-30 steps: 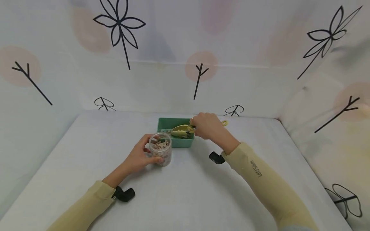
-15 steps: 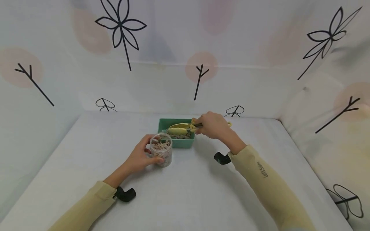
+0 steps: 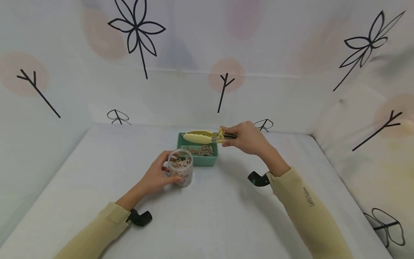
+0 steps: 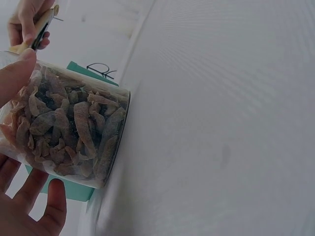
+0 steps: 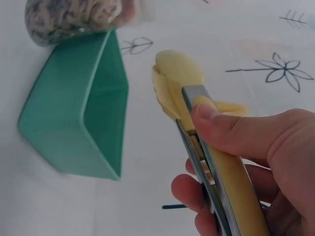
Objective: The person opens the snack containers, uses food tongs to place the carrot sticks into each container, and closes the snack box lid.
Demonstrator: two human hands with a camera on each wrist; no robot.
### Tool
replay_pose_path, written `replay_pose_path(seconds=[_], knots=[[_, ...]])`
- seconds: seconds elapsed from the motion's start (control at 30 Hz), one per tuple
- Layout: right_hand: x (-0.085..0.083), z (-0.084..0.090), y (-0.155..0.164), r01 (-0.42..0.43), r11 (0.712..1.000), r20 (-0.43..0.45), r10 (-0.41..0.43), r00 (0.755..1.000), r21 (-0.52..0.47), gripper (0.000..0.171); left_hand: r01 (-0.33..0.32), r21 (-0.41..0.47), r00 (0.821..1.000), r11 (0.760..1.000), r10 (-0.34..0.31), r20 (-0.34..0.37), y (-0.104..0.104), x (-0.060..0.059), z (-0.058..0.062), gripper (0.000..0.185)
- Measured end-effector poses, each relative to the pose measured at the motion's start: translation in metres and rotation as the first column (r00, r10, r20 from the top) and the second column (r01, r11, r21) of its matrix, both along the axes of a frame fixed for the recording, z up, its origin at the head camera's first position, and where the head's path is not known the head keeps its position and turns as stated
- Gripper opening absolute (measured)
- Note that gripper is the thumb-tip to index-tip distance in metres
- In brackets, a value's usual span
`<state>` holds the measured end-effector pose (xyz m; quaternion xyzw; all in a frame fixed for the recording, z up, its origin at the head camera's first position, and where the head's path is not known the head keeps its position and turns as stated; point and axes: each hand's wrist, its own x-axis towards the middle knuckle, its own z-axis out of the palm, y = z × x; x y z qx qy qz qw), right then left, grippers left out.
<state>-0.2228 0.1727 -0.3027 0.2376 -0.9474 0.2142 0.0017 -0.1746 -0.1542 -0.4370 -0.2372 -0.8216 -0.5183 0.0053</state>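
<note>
My left hand (image 3: 154,176) grips a clear plastic jar (image 3: 182,177), thumb on the near side and fingers round the back. Brownish dried strips (image 4: 74,123) fill much of the jar, which is upright on the table. In my right hand (image 3: 250,139) is a pair of yellow tongs (image 3: 198,138) with metal arms, held above a green rectangular box (image 3: 204,162). The tong heads (image 5: 179,73) lie close together; whether anything is between them I cannot tell. Greyish-brown pieces (image 3: 204,150) lie inside the box, just behind the jar.
A white cloth covers the table (image 3: 207,216). Behind it rises a pale backdrop (image 3: 181,93) with black flower and twig drawings. Black wrist devices (image 3: 140,218) sit at both sleeve cuffs.
The tongs have risen out of the green box, and my right hand has moved up and to the right. My left hand and the jar have stayed in place.
</note>
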Motion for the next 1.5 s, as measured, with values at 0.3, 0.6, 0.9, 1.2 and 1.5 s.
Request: replay_pose_path(seconds=[0.3, 0.6, 0.9, 1.2, 1.5], knots=[[0.022, 0.003, 0.001, -0.050, 0.987, 0.029, 0.055, 0.998, -0.151, 0.059, -0.006, -0.016, 1.000, 1.000, 0.005, -0.008, -0.001, 0.000, 0.000, 0.081], [0.041, -0.005, -0.002, -0.114, 0.976, 0.047, 0.125, 0.991, -0.188, 0.059, 0.007, -0.005, 1.000, 1.000, -0.007, -0.005, 0.000, 0.000, -0.001, 0.082], [0.045, -0.008, -0.002, -0.108, 0.986, 0.016, 0.111, 0.994, -0.123, 0.065, 0.004, 0.002, 1.000, 1.000, -0.004, 0.003, -0.001, 0.001, 0.000, 0.080], [0.043, -0.015, 0.020, -0.047, 0.985, 0.016, 0.051, 0.999, -0.165, 0.067, 0.004, 0.009, 1.000, 1.000, -0.004, 0.006, 0.000, -0.001, 0.000, 0.082], [0.037, -0.047, 0.064, 0.149, 0.973, 0.018, -0.148, 0.989, -0.177, 0.074, -0.004, -0.003, 1.000, 1.000, 0.004, 0.017, 0.005, 0.008, 0.016, 0.081]])
